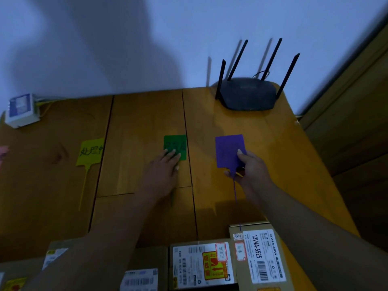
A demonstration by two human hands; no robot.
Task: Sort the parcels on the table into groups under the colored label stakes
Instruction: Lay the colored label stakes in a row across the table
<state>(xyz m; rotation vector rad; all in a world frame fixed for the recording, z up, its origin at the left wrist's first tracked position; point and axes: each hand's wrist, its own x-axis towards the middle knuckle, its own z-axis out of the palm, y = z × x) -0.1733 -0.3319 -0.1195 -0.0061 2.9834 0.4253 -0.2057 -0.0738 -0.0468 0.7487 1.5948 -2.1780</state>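
Three label stakes lie flat on the wooden table (136,122): a yellow one (90,151) at left with handwriting, a green one (176,143) in the middle and a purple one (229,147) at right. My left hand (162,173) rests flat on the green stake's lower part, fingers spread. My right hand (251,168) pinches the purple stake at its lower edge, and its thin stem trails toward me. Several cardboard parcels line the near edge, among them one with a red-yellow sticker (201,265) and one marked 12V4A-5525 (262,255).
A black router (248,94) with several antennas stands at the table's back right corner. A small white box (21,111) with a cable sits at the back left. A pink card (3,153) pokes in at the left edge. A wooden cabinet (357,122) stands to the right.
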